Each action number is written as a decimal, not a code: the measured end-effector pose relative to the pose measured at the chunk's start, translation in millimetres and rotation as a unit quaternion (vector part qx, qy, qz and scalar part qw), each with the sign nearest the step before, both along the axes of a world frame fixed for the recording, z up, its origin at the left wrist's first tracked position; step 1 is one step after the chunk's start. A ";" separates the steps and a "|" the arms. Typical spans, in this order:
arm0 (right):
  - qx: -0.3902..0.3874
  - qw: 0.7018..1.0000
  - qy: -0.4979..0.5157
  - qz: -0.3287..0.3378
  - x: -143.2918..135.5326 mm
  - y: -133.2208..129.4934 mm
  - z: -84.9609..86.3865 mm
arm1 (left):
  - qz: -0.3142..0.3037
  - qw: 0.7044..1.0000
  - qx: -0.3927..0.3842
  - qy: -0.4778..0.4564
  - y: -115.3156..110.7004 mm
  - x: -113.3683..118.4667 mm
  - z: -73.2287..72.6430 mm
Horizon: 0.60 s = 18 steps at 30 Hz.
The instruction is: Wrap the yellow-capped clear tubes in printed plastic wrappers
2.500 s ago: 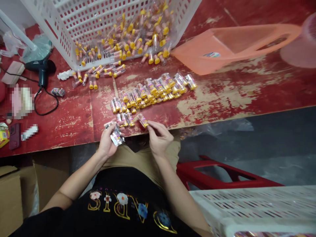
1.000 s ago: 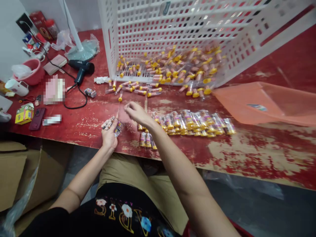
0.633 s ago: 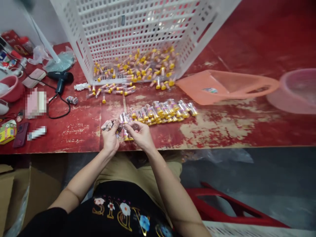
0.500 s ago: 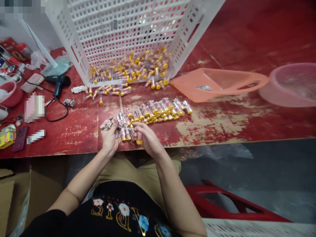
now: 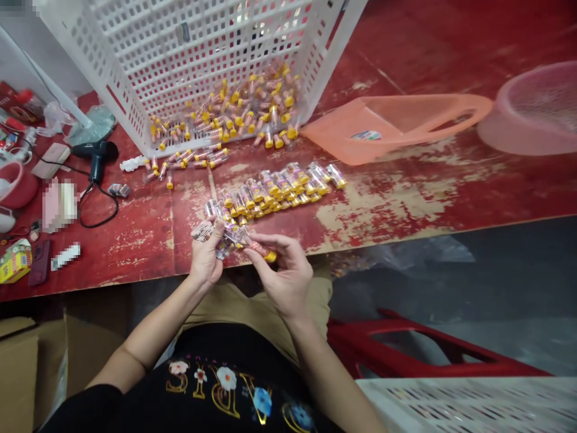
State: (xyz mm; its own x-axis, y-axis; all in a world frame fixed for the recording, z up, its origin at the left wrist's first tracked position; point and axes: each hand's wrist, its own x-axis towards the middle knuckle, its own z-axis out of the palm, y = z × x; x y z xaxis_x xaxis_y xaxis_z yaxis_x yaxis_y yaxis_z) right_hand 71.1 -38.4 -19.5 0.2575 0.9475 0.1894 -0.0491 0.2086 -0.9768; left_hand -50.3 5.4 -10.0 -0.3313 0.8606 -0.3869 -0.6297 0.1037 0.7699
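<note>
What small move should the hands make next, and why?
Perhaps ease the tube into one of the wrappers: the right hand holds it close to those in the left hand, yellow cap pointing away, and the rowed tubes look wrapped.

A workshop (worn table (image 5: 383, 207), crated tubes (image 5: 248, 116)).

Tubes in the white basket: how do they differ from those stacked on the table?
Basket tubes lie jumbled at many angles; stacked tubes sit side by side in a long row. Basket tubes look clear, pinkish inside; stacked tubes carry printed wraps. Both have yellow caps.
</note>
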 end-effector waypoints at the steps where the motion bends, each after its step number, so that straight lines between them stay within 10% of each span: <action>1: 0.015 0.999 -0.041 0.001 3.3 -1.7 0.0 | -0.004 1.000 -0.002 0.001 -1.4 1.3 -0.2; 18: 0.013 0.997 -0.070 -0.007 17.6 -7.5 10.5 | -0.023 0.999 -0.022 -0.027 -4.5 12.8 6.2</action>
